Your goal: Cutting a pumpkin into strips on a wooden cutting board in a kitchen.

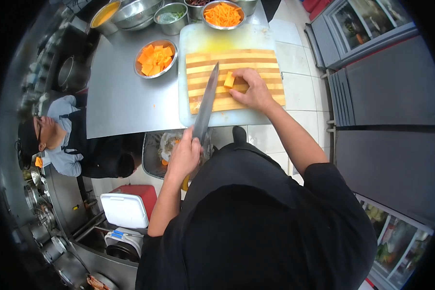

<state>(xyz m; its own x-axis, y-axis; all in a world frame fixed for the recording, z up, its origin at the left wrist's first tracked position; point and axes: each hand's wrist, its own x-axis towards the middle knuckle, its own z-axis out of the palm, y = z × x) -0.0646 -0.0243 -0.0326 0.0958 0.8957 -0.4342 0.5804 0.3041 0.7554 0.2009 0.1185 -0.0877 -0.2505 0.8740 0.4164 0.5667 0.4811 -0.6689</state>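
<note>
My left hand (185, 154) is closed around the handle of a large kitchen knife (207, 103), whose blade points up and away over a striped wooden cutting board (199, 87). On that board stands a small orange block of vegetable (229, 79). The thumb and fingers of my right hand (253, 88) are at its right side, touching or very near it; whether they grip it I cannot tell. The wooden board lies on a larger translucent white board (188, 40). A metal bowl (135, 65) of orange pieces sits to the left.
A bowl of orange strips (223, 15) stands at the far end of the white board, beside several metal containers (172, 23). Under the near table edge is a dark bin (150, 159). A person in black and grey (94, 156) is at the left; refrigerators (388, 87) line the right.
</note>
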